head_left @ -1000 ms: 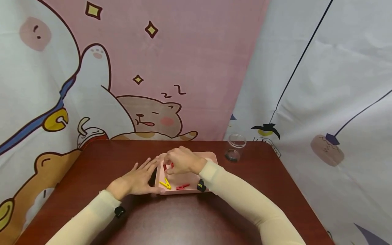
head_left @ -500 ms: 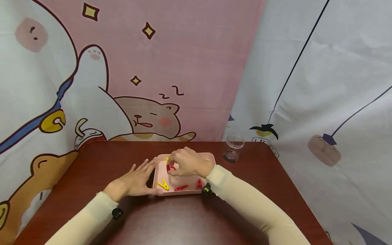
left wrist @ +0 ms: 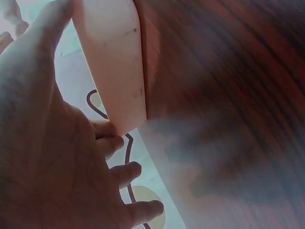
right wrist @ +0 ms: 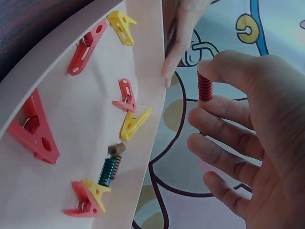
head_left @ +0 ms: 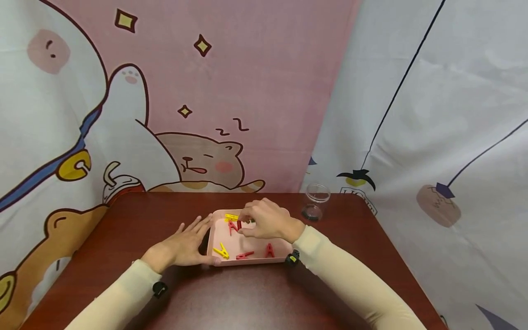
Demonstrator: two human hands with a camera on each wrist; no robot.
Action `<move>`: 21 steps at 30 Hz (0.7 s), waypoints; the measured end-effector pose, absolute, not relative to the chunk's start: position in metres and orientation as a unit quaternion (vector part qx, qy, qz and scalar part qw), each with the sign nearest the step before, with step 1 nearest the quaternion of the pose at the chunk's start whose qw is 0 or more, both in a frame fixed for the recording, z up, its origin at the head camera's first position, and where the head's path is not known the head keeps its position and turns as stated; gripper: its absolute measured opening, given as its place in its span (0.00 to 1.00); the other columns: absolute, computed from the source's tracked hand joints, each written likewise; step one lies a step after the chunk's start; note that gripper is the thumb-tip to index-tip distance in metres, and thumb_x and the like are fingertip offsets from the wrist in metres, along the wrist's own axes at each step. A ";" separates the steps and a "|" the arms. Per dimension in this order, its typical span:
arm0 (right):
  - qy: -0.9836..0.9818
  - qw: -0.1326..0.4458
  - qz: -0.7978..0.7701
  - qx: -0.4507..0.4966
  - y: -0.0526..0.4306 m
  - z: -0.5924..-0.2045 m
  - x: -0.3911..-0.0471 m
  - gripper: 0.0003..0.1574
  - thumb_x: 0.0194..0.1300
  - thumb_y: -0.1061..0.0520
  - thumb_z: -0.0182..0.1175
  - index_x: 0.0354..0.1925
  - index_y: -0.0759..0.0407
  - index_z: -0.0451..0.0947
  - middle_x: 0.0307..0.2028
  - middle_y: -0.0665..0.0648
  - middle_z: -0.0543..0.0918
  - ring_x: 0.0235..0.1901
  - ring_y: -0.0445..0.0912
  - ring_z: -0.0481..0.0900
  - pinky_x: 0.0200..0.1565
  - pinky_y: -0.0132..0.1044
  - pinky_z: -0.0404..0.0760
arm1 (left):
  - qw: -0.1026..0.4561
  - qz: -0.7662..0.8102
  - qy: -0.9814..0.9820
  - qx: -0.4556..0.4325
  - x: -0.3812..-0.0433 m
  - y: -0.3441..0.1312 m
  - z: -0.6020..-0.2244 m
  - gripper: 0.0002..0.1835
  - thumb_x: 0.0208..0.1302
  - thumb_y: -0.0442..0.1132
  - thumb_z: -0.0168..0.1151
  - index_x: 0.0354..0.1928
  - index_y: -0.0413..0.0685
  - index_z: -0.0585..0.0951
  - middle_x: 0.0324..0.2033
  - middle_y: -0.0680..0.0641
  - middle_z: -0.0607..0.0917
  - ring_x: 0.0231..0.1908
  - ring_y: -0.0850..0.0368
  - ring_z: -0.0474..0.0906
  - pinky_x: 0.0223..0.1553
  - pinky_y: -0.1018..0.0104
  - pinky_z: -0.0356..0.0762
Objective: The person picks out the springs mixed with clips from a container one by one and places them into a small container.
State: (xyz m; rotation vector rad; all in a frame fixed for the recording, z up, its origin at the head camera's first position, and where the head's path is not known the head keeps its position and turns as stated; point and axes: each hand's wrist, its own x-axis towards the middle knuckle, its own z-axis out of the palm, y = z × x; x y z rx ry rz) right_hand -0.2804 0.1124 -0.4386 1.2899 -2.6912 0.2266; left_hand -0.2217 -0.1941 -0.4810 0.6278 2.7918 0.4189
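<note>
The right hand [head_left: 268,221] pinches a red spring [right wrist: 205,89] between thumb and forefinger, over the pink tray [head_left: 255,245]. The left hand [head_left: 181,246], fingers spread, touches the tray's left side, the red spring to its right. Red and yellow clothespins [right wrist: 45,130] and a green spring [right wrist: 109,171] lie in the tray.

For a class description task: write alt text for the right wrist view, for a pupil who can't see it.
A right hand pinches a red spring near a pale pink tray holding red clips, yellow clips and a dark green spring. The left hand is at the tray's edge.
</note>
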 end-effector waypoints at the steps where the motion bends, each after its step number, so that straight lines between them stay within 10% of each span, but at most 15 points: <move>1: -0.898 0.075 0.080 0.427 0.115 -0.438 -0.280 0.19 0.76 0.35 0.77 0.54 0.43 0.96 0.49 0.43 0.95 0.48 0.38 0.90 0.57 0.42 0.88 | 0.124 0.145 0.958 0.216 -0.222 -0.194 -0.482 0.75 0.64 0.85 0.72 0.95 0.41 0.54 0.97 0.39 0.51 0.94 0.25 0.50 0.86 0.11 0.49; 21: -0.903 0.115 0.134 0.393 0.162 -0.432 -0.275 0.19 0.73 0.37 0.80 0.53 0.45 0.97 0.46 0.46 0.96 0.45 0.45 0.93 0.53 0.46 0.90 | 0.111 0.147 0.958 0.219 -0.224 -0.193 -0.485 0.77 0.62 0.86 0.72 0.95 0.40 0.55 0.96 0.39 0.52 0.94 0.26 0.50 0.86 0.11 0.50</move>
